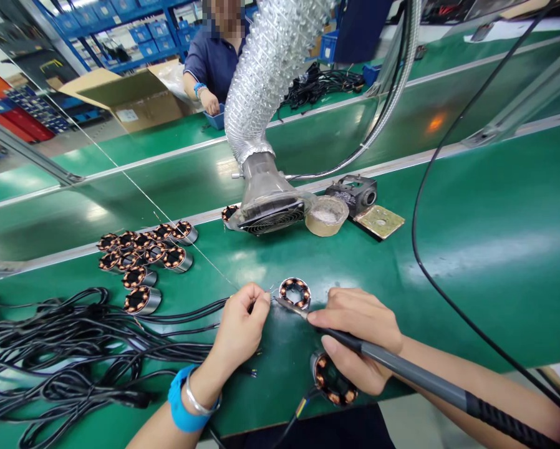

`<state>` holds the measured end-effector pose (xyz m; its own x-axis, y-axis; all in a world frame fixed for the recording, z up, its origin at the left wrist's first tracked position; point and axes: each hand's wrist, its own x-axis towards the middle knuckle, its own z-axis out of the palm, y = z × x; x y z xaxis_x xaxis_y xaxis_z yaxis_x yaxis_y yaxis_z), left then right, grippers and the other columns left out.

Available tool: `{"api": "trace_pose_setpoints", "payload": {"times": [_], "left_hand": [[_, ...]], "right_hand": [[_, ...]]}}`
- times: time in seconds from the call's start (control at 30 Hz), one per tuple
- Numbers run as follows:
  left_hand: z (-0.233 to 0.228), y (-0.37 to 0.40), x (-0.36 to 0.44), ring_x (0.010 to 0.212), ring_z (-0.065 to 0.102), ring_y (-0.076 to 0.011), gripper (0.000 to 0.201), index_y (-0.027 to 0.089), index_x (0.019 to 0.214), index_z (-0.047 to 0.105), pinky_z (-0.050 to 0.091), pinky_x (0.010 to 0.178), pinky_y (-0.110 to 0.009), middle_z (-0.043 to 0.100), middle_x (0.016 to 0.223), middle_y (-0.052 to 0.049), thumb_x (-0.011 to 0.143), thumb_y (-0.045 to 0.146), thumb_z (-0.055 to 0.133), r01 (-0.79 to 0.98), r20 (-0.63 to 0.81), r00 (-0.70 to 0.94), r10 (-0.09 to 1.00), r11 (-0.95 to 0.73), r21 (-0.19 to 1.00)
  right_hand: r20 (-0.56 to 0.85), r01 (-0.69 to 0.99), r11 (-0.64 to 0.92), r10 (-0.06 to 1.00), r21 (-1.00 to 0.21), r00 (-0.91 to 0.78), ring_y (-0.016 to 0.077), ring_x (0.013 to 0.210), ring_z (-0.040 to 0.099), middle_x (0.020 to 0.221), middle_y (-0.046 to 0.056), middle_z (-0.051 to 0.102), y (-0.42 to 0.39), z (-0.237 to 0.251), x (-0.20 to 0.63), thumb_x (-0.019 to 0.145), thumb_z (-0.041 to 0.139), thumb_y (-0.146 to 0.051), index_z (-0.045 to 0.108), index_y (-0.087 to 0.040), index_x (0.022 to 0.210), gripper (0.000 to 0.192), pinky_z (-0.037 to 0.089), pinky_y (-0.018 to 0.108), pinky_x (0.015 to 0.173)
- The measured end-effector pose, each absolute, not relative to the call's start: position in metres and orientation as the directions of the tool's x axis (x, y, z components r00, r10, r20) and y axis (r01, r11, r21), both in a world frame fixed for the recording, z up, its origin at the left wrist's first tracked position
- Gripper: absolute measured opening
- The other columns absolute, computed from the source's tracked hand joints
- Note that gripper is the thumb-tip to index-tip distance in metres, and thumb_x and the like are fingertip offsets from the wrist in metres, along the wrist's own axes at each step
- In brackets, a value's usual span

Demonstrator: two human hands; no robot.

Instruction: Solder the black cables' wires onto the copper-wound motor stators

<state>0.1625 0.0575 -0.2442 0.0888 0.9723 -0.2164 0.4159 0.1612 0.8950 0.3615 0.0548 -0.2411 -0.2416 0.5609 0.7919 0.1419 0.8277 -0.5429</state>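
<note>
My right hand (362, 333) is wrapped round a soldering iron (392, 360), its tip pointing left beside the rim of a motor stator (295, 293) with copper windings. My left hand (242, 324) is closed in a pinch just left of that stator. Thin solder wire (168, 218) slants down from the upper left to these fingers, and fine wire ends show at the fingertips. A black cable (205, 308) runs in behind the left hand; whether the fingers grip it too is hidden. Below my right hand lies a second stator (333, 377) with coloured leads at its left side.
Several stators (144, 252) stand grouped at left, above a tangle of black cables (74, 355). A fume extractor hood (275, 206) hangs over the bench, near a tape roll (327, 216) and soldering iron stand (355, 193). The iron's cord (423, 268) loops at right. A co-worker (217, 68) sits opposite.
</note>
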Motion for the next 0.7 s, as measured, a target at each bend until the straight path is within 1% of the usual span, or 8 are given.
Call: {"api": "trace_pose_setpoints", "payload": {"times": [0.13, 0.33, 0.47, 0.7], "left_hand": [[-0.2445, 0.0574, 0.1623, 0.055, 0.031, -0.0108, 0.031, 0.02, 0.065, 0.041, 0.026, 0.053, -0.024, 0.033, 0.057, 0.007, 0.088, 0.041, 0.047, 0.419, -0.222, 0.091, 0.971, 0.165, 0.893], [-0.2444, 0.0579, 0.1617, 0.056, 0.032, -0.0109, 0.031, 0.02, 0.066, 0.041, 0.027, 0.055, -0.024, 0.034, 0.058, 0.007, 0.088, 0.042, 0.047, 0.427, -0.223, 0.089, 0.971, 0.165, 0.889], [-0.2455, 0.0582, 0.1612, 0.056, 0.031, -0.011, 0.031, 0.02, 0.066, 0.041, 0.026, 0.055, -0.024, 0.033, 0.057, 0.007, 0.088, 0.042, 0.046, 0.43, -0.222, 0.09, 0.971, 0.164, 0.888], [-0.2441, 0.0585, 0.1615, 0.056, 0.031, -0.011, 0.031, 0.02, 0.066, 0.041, 0.027, 0.055, -0.024, 0.033, 0.058, 0.007, 0.088, 0.041, 0.047, 0.425, -0.221, 0.088, 0.971, 0.164, 0.89]], "right_hand": [[0.795, 0.136, 0.83, 0.557, -0.54, -0.241, 0.0135, 0.045, 0.04, 0.056, -0.001, 0.049, 0.0546, -0.2402, 0.3615, 0.072, 0.05, -0.012, 0.065, -0.015, 0.098, 0.031, 0.03, 0.029, 0.046], [0.799, 0.135, 0.83, 0.558, -0.542, -0.222, 0.0138, 0.046, 0.044, 0.059, 0.001, 0.053, 0.055, -0.2362, 0.3646, 0.071, 0.05, -0.012, 0.065, -0.014, 0.1, 0.033, 0.034, 0.029, 0.047], [0.806, 0.125, 0.835, 0.55, -0.536, -0.218, 0.0137, 0.047, 0.045, 0.058, 0.001, 0.053, 0.0559, -0.2362, 0.3661, 0.071, 0.05, -0.01, 0.065, -0.012, 0.099, 0.032, 0.034, 0.029, 0.047], [0.802, 0.136, 0.831, 0.557, -0.54, -0.215, 0.0133, 0.046, 0.044, 0.059, 0.0, 0.052, 0.0563, -0.2373, 0.366, 0.072, 0.05, -0.012, 0.066, -0.013, 0.099, 0.031, 0.034, 0.029, 0.047]]}}
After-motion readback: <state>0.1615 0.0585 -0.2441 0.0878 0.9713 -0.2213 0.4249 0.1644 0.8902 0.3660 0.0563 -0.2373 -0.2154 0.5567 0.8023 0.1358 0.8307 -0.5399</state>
